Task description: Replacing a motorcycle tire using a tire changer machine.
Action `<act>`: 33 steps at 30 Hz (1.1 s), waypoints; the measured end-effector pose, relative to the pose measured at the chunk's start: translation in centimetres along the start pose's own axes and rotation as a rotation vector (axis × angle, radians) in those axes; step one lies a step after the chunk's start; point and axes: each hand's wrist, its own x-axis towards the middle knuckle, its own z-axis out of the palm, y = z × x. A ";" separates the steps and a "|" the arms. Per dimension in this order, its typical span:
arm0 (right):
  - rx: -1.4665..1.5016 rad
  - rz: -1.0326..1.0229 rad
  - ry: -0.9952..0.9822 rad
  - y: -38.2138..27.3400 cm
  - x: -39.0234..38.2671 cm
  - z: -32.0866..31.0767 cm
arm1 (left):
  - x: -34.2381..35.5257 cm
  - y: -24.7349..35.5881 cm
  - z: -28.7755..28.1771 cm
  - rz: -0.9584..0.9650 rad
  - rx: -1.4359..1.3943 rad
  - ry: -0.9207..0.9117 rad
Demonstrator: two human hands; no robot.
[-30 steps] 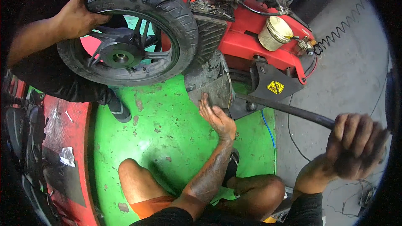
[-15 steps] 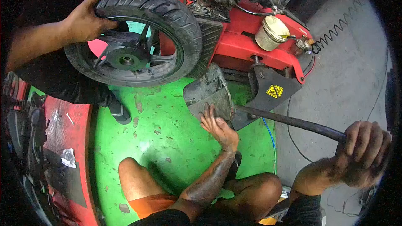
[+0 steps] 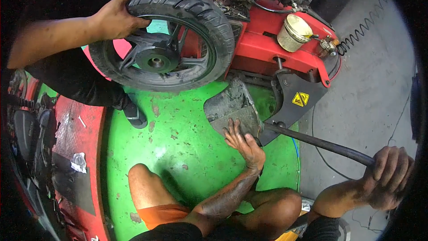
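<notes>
My left hand (image 3: 244, 143) rests with its fingers stretched out on the lower part of a worn, dark grey curved bead-breaker blade (image 3: 229, 102). A long black bar (image 3: 323, 143) runs from the blade's right edge to the right. My right hand (image 3: 387, 177) is closed around the bar's far right end. Beyond the blade, a scooter wheel (image 3: 156, 60) with a black treaded tyre and spoked dark rim is held up, tilted. Another person's hand (image 3: 117, 18) grips the tyre at its upper left.
A red tyre-changing machine (image 3: 256, 47) stands at the back, with a black arm plate (image 3: 298, 100) beside the blade. On it sits a dirty white bucket (image 3: 292, 33). A coiled hose (image 3: 365, 27) hangs at right. A red platform (image 3: 78, 129) lies left of the green floor (image 3: 178, 160).
The wheel and the other person's hand appear further right. The blade and machine also sit slightly further right in the picture. Both my hands keep their contacts; my right hand appears a little lower.
</notes>
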 end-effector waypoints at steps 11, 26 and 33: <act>-0.446 -0.362 0.761 1.7 -0.4 2.4 | 1.6 -1.4 0.4 0.038 -0.034 -0.051; 0.095 0.078 -0.043 6.6 5.1 7.4 | 7.9 -2.3 2.1 0.067 0.039 -0.010; -0.137 0.099 0.123 10.2 3.4 7.9 | 8.0 -2.5 2.0 0.068 0.046 -0.016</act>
